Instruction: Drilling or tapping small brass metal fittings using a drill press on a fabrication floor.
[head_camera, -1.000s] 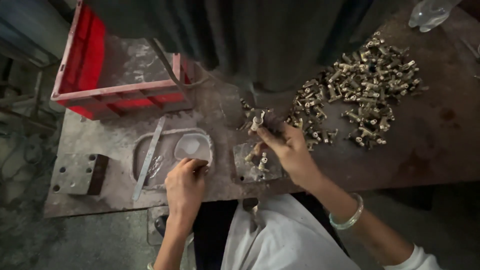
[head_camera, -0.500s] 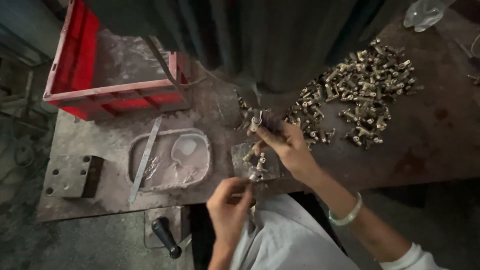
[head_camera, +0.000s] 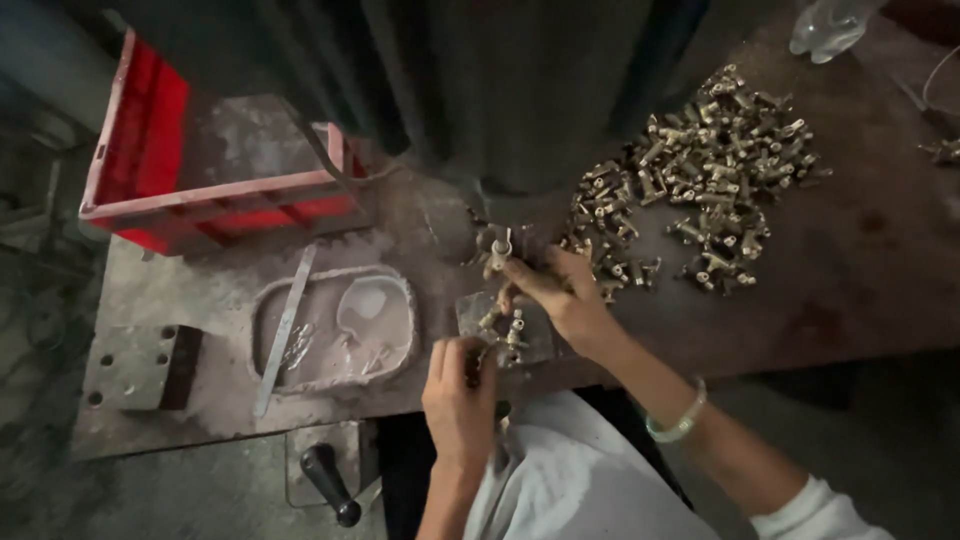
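My right hand (head_camera: 560, 295) pinches a small brass fitting (head_camera: 497, 250) upright under the dark machine column (head_camera: 500, 90) at the middle of the metal bench. My left hand (head_camera: 458, 395) is closed near the bench's front edge, fingers on a small brass part beside a little metal plate (head_camera: 535, 345) that carries several brass pieces. A large heap of brass fittings (head_camera: 705, 170) lies to the right of the right hand. A pale bangle sits on my right wrist.
A red plastic crate (head_camera: 140, 180) stands at the back left. A shallow grey tray (head_camera: 395, 350) with whitish paste and a flat metal strip (head_camera: 285, 330) sits left of my hands. A drilled metal block (head_camera: 135, 365) lies far left; a black-handled lever (head_camera: 330, 485) hangs below.
My left hand left the grey tray and moved right to the bench's front edge by the small plate. The right hand stayed at the machine with the fitting.
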